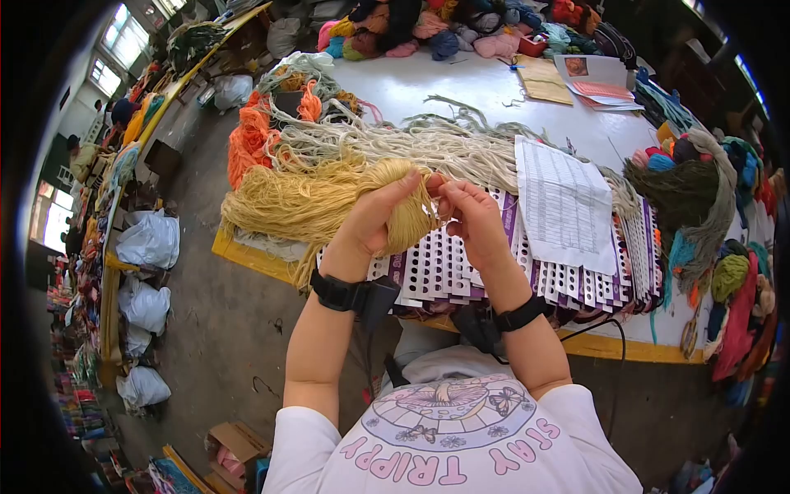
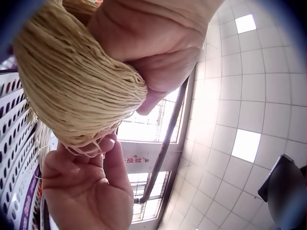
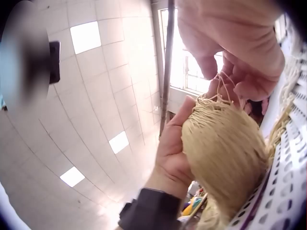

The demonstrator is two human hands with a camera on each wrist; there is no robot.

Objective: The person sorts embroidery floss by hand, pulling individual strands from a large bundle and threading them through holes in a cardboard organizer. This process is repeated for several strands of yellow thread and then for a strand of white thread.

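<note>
A thick hank of pale yellow yarn point(image 1: 284, 200) stretches across the table's front left, its near end raised and doubled into a rounded bunch. My left hand point(image 1: 372, 216) grips that bunch, thumb over the top. Opposite it, my right hand point(image 1: 477, 221) pinches a few thin loops of yarn at the bunch's end. In the right wrist view, these loops point(image 3: 223, 85) run up from the yellow yarn point(image 3: 223, 143) to the fingertips. The left wrist view shows the right hand point(image 2: 88, 187) with fingers and thumb drawn together just below the bunch.
White perforated cards point(image 1: 436, 267) with purple bands lie in a row under the hands. A printed sheet point(image 1: 566, 206) covers some of them. Behind are long cream skeins point(image 1: 444, 152), with orange yarn point(image 1: 249, 148) at left. More coloured yarn point(image 1: 428, 25) is heaped along the back.
</note>
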